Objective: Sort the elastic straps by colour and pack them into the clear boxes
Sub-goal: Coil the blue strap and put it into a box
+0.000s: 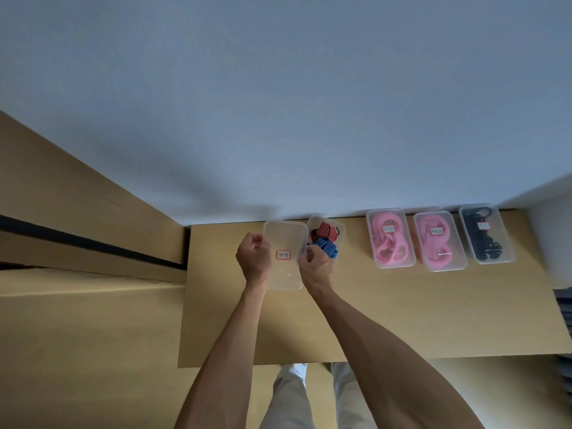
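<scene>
A clear lid (pixel 284 243) with a red-framed label is held above the wooden table (pixel 402 311). My left hand (pixel 253 258) grips its left edge and my right hand (pixel 315 263) grips its right edge. Just right of the lid stands an open clear box (pixel 339 229) holding a red striped strap (pixel 325 232) and a blue striped strap (pixel 326 247). Further right stand three closed clear boxes: two with pink straps (pixel 390 238) (pixel 439 241) and one with black straps (pixel 486 233).
The boxes line the table's far edge against a white wall (pixel 278 103). A wooden cabinet side (pixel 77 196) stands to the left. My legs in light trousers (pixel 294 397) show below the table's near edge.
</scene>
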